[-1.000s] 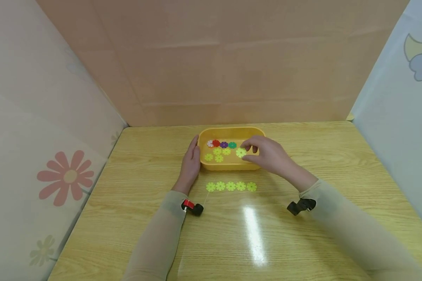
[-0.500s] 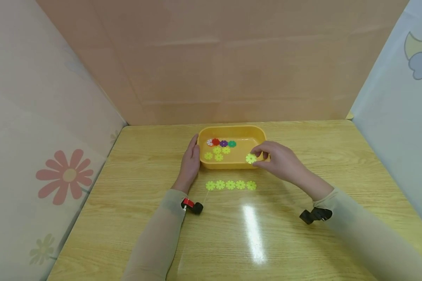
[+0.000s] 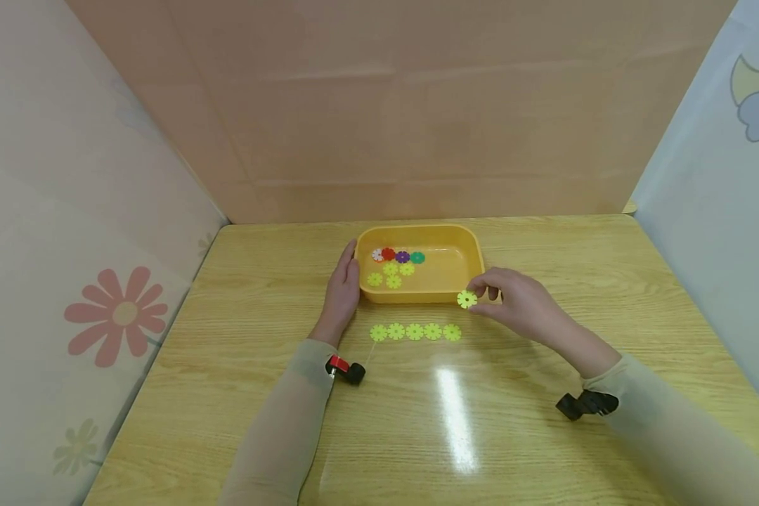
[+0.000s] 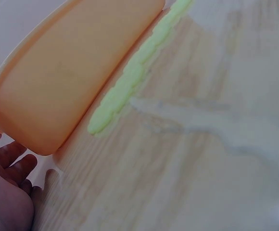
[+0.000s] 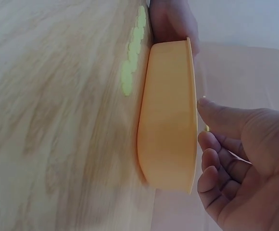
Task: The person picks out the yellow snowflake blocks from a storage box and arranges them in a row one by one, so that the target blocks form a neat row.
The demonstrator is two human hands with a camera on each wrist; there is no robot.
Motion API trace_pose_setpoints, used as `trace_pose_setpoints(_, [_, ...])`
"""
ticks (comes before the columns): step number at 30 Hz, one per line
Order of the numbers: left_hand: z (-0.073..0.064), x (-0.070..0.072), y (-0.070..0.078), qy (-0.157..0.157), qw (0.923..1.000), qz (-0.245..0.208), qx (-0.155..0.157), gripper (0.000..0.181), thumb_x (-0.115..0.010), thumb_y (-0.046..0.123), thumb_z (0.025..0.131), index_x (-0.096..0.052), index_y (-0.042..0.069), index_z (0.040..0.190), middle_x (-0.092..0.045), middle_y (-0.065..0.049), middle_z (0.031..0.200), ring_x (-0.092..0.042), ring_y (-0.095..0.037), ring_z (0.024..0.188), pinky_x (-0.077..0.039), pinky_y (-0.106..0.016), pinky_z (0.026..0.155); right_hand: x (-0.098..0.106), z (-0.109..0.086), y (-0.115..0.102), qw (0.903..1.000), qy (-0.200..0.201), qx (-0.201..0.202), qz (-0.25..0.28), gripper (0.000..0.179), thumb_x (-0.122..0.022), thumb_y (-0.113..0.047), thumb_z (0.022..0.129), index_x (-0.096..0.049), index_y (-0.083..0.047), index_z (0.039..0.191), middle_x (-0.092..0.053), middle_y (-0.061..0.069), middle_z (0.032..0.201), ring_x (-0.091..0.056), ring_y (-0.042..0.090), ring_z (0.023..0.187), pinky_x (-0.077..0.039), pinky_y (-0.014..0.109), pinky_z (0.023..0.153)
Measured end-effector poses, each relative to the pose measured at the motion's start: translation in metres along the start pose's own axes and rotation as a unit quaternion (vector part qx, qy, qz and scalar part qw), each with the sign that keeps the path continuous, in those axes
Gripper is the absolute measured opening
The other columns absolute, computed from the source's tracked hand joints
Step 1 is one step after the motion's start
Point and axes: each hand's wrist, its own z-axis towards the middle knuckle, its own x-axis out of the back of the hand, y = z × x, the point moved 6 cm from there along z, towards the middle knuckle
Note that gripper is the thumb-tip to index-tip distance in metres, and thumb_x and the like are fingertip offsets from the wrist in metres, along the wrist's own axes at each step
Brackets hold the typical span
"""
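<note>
Between thumb and fingertips, my right hand (image 3: 521, 303) pinches a yellow-green flower-shaped plastic disc (image 3: 467, 299), held over the near right corner of the yellow plastic tray (image 3: 449, 267). In the right wrist view only a sliver of this disc shows. My left hand (image 3: 344, 294) rests along the tray's left side, its fingers extended against the outer wall. Inside the tray lie several yellow-green discs (image 3: 390, 269), plus a white disc (image 3: 377, 255), a red disc (image 3: 388, 254), a purple disc (image 3: 403, 257) and a green disc (image 3: 417, 258).
In front of the tray, several yellow-green discs form a straight row (image 3: 414, 332) on the wooden table (image 3: 259, 295). A pinkish-brown panel (image 3: 405, 112) stands behind the table, with printed white panels at both sides. Light glares off the tabletop (image 3: 457, 422).
My right hand has carried the pinched disc from above the tray's inside rightward and toward me, out to its near right corner. The left hand stays in place against the tray.
</note>
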Motion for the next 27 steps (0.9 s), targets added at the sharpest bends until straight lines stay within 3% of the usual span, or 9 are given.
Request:
trace_pose_setpoints(14, [0.001, 0.0, 0.0, -0.005, 1.0, 0.001, 0.001, 0.06, -0.031, 0.05, 0.12, -0.028, 0.033, 0.177, -0.028, 0.008, 0.181, -0.022, -0.018, 0.167, -0.02, -0.044, 0.135, -0.011, -0.019, 0.015, 0.9995, -0.028, -0.002, 0.013, 0.026, -0.093, -0.014, 0.091, -0.077, -0.015, 0.11, -0.07, -0.006, 0.099, -0.062, 0.015, 0.09, -0.052, 0.036, 0.075])
trace_pose_setpoints(27, [0.002, 0.0, -0.001, -0.005, 1.0, 0.004, -0.002, 0.06, -0.03, 0.049, 0.12, -0.028, 0.03, 0.177, -0.028, 0.006, 0.181, -0.022, -0.019, 0.167, -0.02, -0.045, 0.136, -0.032, -0.024, 0.03, 0.9969, -0.065, -0.021, 0.04, 0.026, -0.093, -0.021, 0.092, -0.077, -0.015, 0.112, -0.069, -0.008, 0.095, -0.062, 0.012, 0.088, -0.054, 0.034, 0.077])
